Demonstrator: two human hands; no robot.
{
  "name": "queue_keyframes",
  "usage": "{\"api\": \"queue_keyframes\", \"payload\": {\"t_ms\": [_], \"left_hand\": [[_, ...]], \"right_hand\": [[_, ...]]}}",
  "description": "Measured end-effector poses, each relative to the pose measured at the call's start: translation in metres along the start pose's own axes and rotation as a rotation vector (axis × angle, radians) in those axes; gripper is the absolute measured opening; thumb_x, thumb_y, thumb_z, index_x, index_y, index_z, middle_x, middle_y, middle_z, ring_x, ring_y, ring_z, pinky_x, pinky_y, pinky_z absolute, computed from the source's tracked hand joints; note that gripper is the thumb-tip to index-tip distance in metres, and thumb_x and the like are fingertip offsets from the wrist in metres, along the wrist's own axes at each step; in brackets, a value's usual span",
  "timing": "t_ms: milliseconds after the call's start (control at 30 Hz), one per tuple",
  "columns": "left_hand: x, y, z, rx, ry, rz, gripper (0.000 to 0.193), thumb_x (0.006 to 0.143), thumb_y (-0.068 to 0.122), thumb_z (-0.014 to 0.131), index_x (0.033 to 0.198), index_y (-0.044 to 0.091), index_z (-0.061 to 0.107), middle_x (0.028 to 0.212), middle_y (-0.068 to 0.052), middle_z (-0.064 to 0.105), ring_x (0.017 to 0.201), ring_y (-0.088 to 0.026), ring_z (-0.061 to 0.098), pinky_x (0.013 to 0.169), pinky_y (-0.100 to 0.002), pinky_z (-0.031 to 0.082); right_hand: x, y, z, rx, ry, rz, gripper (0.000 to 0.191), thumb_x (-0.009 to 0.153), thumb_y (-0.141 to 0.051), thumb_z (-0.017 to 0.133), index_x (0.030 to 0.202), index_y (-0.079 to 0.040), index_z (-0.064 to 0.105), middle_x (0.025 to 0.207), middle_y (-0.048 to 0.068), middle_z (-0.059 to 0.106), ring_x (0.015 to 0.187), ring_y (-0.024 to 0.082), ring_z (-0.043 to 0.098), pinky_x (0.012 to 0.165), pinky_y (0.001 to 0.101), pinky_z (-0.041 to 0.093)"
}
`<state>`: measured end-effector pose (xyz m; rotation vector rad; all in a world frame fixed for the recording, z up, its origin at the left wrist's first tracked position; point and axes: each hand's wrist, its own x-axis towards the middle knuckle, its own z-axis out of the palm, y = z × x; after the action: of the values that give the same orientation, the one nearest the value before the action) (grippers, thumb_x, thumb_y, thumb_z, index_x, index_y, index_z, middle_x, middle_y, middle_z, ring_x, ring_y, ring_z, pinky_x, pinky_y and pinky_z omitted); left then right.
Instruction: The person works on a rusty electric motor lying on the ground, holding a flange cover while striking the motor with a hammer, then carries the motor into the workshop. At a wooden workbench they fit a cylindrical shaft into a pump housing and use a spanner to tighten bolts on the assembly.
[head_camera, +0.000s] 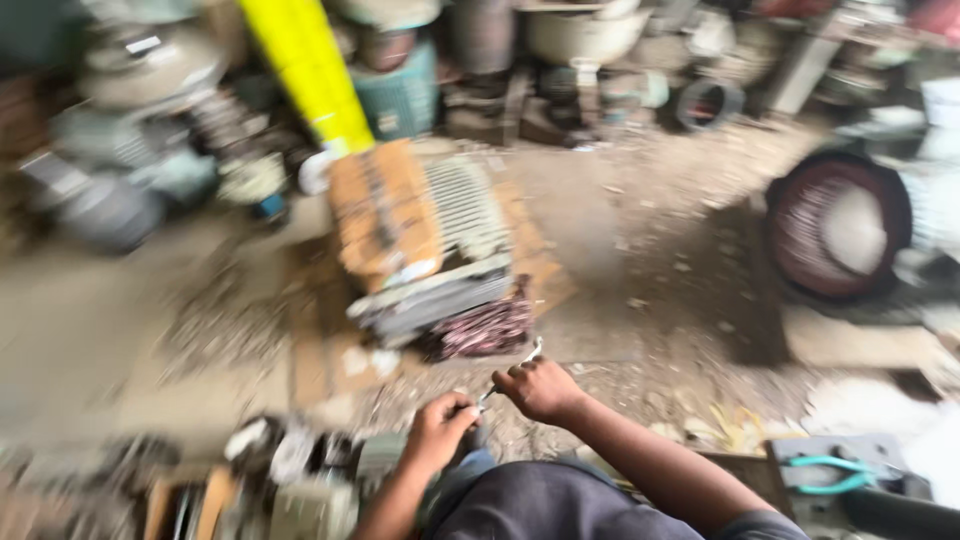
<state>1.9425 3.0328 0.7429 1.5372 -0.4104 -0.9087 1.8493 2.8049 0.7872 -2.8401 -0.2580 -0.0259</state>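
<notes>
A blurred workshop floor (620, 230), dusty and strewn with grit, holds a big ribbed grey motor stator (440, 250) with orange patches, dark reddish copper windings (478, 330) bulging from its near end. To the right lies a round housing (838, 228), open, showing more reddish winding inside. The right hand (541, 389) and left hand (438, 433) are both curled closed around a thin metal tool (508, 372) just before the windings

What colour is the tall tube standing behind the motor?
Bright yellow tube, best seen in the head view.
</notes>
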Motion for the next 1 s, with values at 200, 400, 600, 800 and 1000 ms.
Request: {"api": "queue_keyframes", "payload": {"t_ms": [200,400,600,800,1000], "left_hand": [[0.172,0.101,0.047,0.381,-0.313,0.083,0.013,0.089,0.015,0.072,0.089,0.002,0.072,0.081,-0.003,0.075,0.075,-0.009,0.069,0.071,-0.027,0.055],[0.313,0.124,0.194,0.335,-0.473,0.12,0.014,0.088,0.018,0.072,0.091,0.004,0.072,0.081,-0.002,0.075,0.075,-0.008,0.068,0.072,-0.027,0.055],[0.442,0.096,0.344,0.442,-0.788,0.152,0.017,0.088,0.018,0.075,0.094,0.003,0.072,0.086,-0.003,0.072,0.081,-0.01,0.065,0.078,-0.027,0.054],[0.568,0.107,0.466,0.535,-0.894,0.006,0.018,0.086,0.019,0.075,0.094,0.002,0.076,0.084,-0.005,0.075,0.08,-0.012,0.067,0.076,-0.028,0.055],[0.658,0.118,0.668,0.779,-1.174,-0.078,0.018,0.087,0.019,0.076,0.094,0.002,0.076,0.079,-0.006,0.075,0.076,-0.013,0.068,0.072,-0.03,0.053]], "right_hand": [[-0.012,0.124,-0.039,0.122,-0.055,0.558,0.018,0.1,-0.027,0.053,0.101,-0.01,0.058,0.078,0.015,0.07,0.077,0.037,0.069,0.068,0.0516,0.051],[-0.077,0.299,-0.056,0.194,0.099,0.884,0.025,0.097,-0.032,0.057,0.098,-0.007,0.058,0.079,0.018,0.07,0.078,0.042,0.067,0.069,0.0556,0.051],[-0.164,0.444,-0.069,0.279,0.168,1.065,0.025,0.096,-0.033,0.057,0.097,-0.009,0.063,0.083,0.021,0.07,0.08,0.043,0.068,0.071,0.0568,0.052],[-0.283,0.526,-0.144,0.389,0.35,1.274,0.03,0.098,-0.038,0.057,0.097,-0.008,0.06,0.083,0.021,0.07,0.081,0.045,0.066,0.07,0.057,0.051],[-0.417,0.54,-0.185,0.363,0.762,1.645,0.032,0.101,-0.041,0.057,0.098,-0.01,0.063,0.086,0.019,0.07,0.087,0.043,0.066,0.074,0.0542,0.052]]}}
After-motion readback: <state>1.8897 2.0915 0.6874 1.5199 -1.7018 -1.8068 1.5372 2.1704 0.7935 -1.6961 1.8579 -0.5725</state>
